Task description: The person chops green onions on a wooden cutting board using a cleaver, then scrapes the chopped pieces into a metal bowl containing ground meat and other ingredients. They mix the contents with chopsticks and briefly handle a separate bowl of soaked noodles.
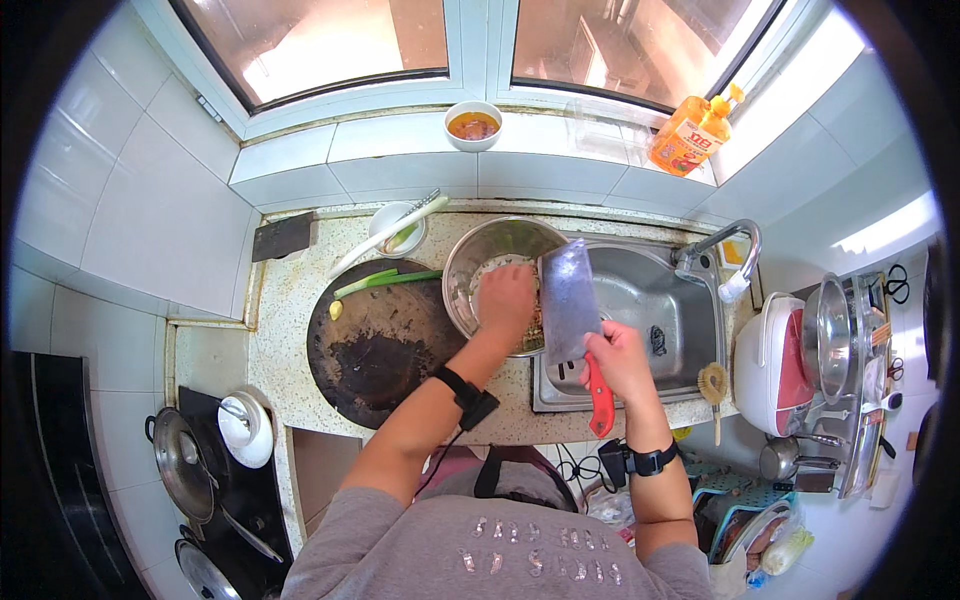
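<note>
My right hand grips the red handle of a cleaver. Its broad steel blade stands beside the right rim of a stainless steel bowl and overlaps it in view. Inside that bowl is chopped food, partly covered by my left hand, which reaches in with its fingers bent downward. What those fingertips touch is hidden. Left of the bowl, a round, dark-stained cutting board carries green scallion stalks and a small yellowish piece, perhaps ginger or garlic.
Beneath the cleaver's right side lies a steel sink with a faucet. Behind the board stands a small white bowl, a long pale utensil or stalk across it. The sill holds a bowl of orange-brown liquid and a pump bottle.
</note>
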